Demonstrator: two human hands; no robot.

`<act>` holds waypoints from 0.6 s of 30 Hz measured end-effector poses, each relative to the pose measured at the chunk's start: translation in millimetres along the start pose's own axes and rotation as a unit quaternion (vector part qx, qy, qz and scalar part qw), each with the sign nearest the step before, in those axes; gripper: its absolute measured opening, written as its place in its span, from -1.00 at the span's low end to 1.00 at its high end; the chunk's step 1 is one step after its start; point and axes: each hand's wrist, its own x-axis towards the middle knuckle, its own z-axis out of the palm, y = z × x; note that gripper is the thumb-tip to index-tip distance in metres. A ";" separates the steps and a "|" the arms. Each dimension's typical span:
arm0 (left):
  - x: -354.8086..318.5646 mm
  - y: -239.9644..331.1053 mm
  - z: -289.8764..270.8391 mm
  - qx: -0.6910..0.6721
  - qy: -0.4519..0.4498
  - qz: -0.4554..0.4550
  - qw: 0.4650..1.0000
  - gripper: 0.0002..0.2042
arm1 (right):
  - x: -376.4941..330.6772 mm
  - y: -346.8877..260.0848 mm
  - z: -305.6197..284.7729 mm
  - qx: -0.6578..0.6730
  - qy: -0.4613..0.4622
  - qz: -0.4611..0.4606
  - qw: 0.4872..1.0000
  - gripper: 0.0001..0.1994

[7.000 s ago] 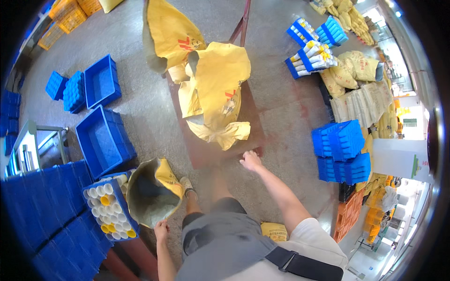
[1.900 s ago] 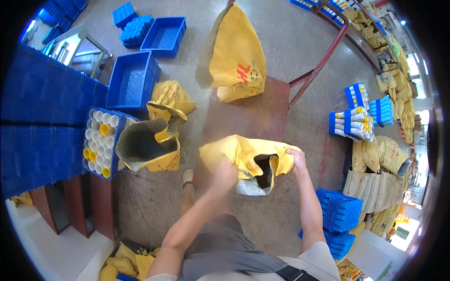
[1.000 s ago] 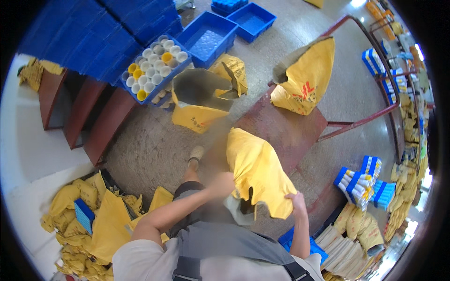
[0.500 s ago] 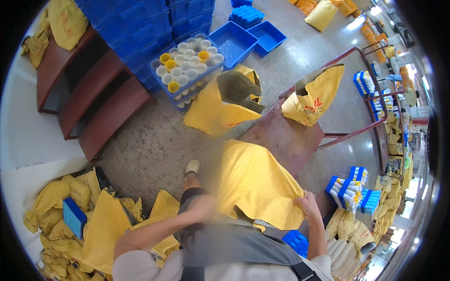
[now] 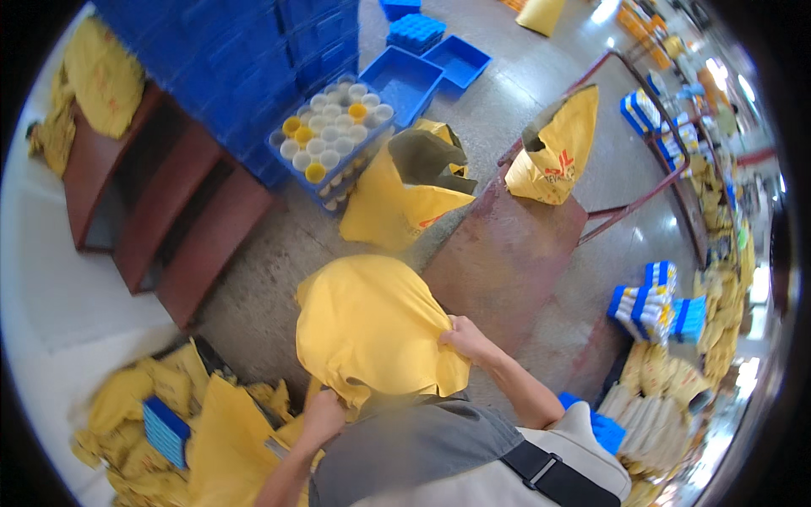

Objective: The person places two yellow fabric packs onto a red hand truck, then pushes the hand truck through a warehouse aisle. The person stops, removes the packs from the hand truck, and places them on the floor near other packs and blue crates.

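Note:
A large yellow woven sack (image 5: pixel 372 313) hangs spread out in front of my body, its far side puffed into a round shape. My right hand (image 5: pixel 465 338) pinches the sack's right edge. At its lower left corner my left hand (image 5: pixel 324 414) is closed on the near edge, fingers partly hidden. Beyond it an open yellow sack (image 5: pixel 397 190) with a dark lining stands on the floor. Another open sack (image 5: pixel 553 160) with red print stands upright on a reddish cart platform (image 5: pixel 507 262).
A blue crate (image 5: pixel 325 165) of white and yellow tubes stands by tall stacks of blue crates (image 5: pixel 228 68). Brown steps (image 5: pixel 211 237) are at the left, heaped yellow sacks (image 5: pixel 135 406) at lower left. Bundled tubes (image 5: pixel 642 313) lie at right, near the cart's metal handle (image 5: pixel 676 177).
The held sack has moved left and its far side has rounded out. My left hand has come down to its lower left edge; my right hand has moved left with the sack.

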 end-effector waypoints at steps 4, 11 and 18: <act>18.5 -4.9 -11.3 -0.037 0.089 0.035 0.995 -0.78 | 39.4 12.8 8.7 0.020 -0.025 -0.008 0.999 -0.67; 169.3 -65.5 5.9 -0.152 0.075 -0.031 0.985 -0.70 | 92.9 44.6 -51.7 -0.166 0.198 -0.074 0.963 -0.72; 336.7 -92.7 -8.7 -0.315 0.047 -0.208 0.925 -0.59 | -91.8 237.9 -155.8 -0.054 0.506 0.049 0.859 -0.75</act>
